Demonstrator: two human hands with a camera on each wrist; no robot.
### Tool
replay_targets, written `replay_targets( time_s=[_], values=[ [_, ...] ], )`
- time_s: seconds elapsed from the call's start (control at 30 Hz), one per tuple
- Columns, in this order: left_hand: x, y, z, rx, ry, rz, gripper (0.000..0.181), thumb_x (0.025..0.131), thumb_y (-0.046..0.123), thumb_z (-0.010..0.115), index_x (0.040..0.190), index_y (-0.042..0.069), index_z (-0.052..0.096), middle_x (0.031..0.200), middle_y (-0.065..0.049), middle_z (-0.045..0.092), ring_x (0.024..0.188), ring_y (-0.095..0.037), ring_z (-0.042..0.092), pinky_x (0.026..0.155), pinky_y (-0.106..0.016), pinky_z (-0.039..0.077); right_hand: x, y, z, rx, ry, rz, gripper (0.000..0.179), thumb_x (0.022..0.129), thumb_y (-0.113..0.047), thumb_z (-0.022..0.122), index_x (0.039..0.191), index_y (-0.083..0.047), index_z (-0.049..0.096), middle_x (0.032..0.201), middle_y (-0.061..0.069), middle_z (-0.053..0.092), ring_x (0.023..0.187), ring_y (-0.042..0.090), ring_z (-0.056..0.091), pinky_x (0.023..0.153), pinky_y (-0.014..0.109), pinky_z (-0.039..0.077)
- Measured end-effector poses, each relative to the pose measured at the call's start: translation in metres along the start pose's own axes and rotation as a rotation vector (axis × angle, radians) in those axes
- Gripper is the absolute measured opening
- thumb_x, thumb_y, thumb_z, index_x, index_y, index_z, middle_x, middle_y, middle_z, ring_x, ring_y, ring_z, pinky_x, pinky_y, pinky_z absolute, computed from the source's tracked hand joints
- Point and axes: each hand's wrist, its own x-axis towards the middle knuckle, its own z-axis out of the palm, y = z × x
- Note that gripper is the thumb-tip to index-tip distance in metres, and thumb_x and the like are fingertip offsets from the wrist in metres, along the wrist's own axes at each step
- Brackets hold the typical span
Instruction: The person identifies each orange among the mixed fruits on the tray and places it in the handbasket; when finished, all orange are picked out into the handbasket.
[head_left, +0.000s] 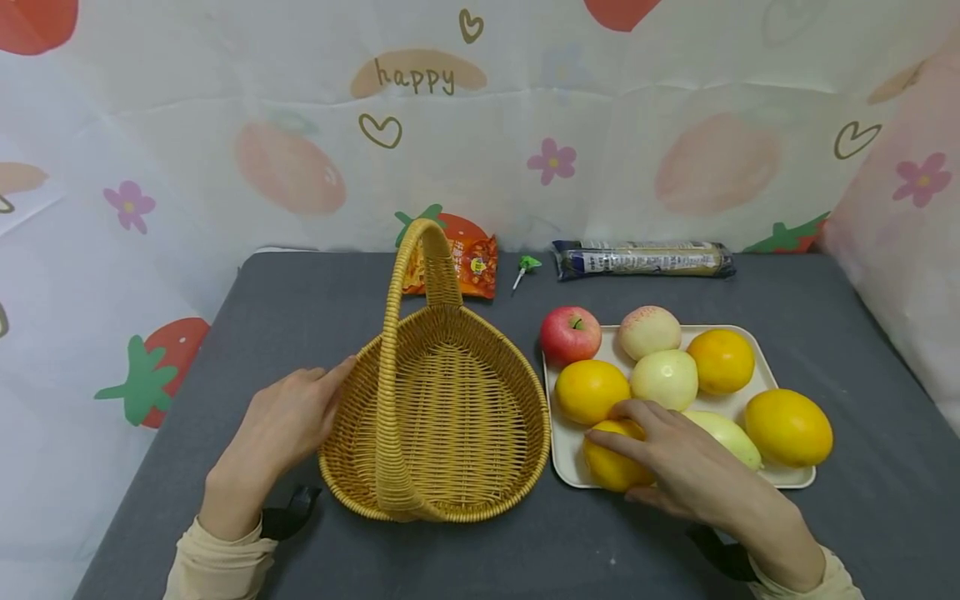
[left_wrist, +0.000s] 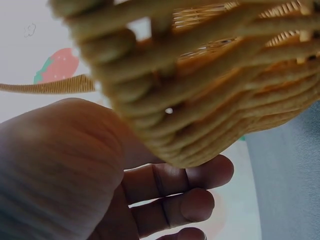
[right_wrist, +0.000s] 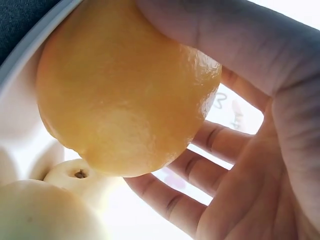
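Note:
In the head view my right hand [head_left: 682, 454] grips a yellow-orange lemon [head_left: 613, 462] at the near left corner of a white tray [head_left: 566, 471]. In the right wrist view the thumb lies along one side of the lemon [right_wrist: 125, 100], the fingers on the other. Left of the tray stands a wicker basket [head_left: 457, 417] with a tall arched handle, and no thing shows inside it. My left hand [head_left: 288, 421] touches the basket's left rim. In the left wrist view its fingers [left_wrist: 160, 180] lie loosely against the outer weave [left_wrist: 200, 95]; the thumb tip is hidden.
The tray also bears a red apple [head_left: 570, 335], a peach [head_left: 649, 332], a pale round fruit [head_left: 664, 379], a pale green long fruit [head_left: 723, 437] and more yellow fruits [head_left: 787, 427]. Behind lie an orange snack bag [head_left: 476, 267], a green lollipop [head_left: 528, 263] and a long packet [head_left: 645, 259].

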Motion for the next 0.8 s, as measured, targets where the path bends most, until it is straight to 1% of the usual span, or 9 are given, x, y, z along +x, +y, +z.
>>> replay_targets(
  time_s=[0.2,0.4,0.5,0.67,0.8],
  values=[
    [0.000,-0.001,0.001,0.005,-0.006,0.002,0.039,0.097,0.015,0.056,0.136,0.008,0.058,0.077,-0.008,0.064,0.074,-0.027,0.064,0.059,-0.043,0.052,0.001,0.002,0.001,-0.010,0.038,-0.026,0.073,0.059,-0.030,0.093,0.125,-0.025,0.063,0.116,0.005,0.056,0.101,0.019,0.056,0.084,0.039,0.052],
    [0.000,-0.002,0.002,0.004,-0.008,0.005,0.039,0.098,0.015,0.056,0.136,0.008,0.059,0.075,-0.007,0.062,0.072,-0.025,0.063,0.058,-0.043,0.051,0.000,0.004,0.002,-0.001,0.064,-0.026,0.071,0.059,-0.034,0.092,0.124,-0.026,0.064,0.114,0.003,0.058,0.097,0.017,0.057,0.082,0.037,0.053],
    [0.000,-0.002,0.002,0.004,-0.013,0.002,0.039,0.098,0.016,0.056,0.136,0.008,0.058,0.073,-0.006,0.060,0.070,-0.024,0.061,0.057,-0.041,0.050,-0.001,0.005,0.000,0.020,0.085,-0.034,0.072,0.059,-0.035,0.092,0.124,-0.025,0.064,0.114,0.003,0.058,0.095,0.015,0.058,0.079,0.035,0.053],
    [0.001,-0.001,0.002,0.009,-0.015,0.009,0.040,0.098,0.015,0.056,0.137,0.008,0.057,0.072,-0.005,0.059,0.069,-0.022,0.060,0.056,-0.040,0.050,-0.003,0.006,-0.006,0.084,0.131,-0.052,0.072,0.059,-0.036,0.092,0.125,-0.027,0.064,0.114,-0.001,0.058,0.094,0.009,0.056,0.077,0.029,0.052],
    [0.001,-0.001,0.002,0.009,-0.011,0.013,0.040,0.097,0.014,0.056,0.136,0.007,0.057,0.073,-0.006,0.060,0.070,-0.023,0.061,0.057,-0.040,0.050,-0.004,0.007,-0.012,0.124,0.165,-0.048,0.071,0.061,-0.037,0.090,0.126,-0.028,0.063,0.115,-0.004,0.057,0.094,0.006,0.054,0.077,0.027,0.051]
  ],
)
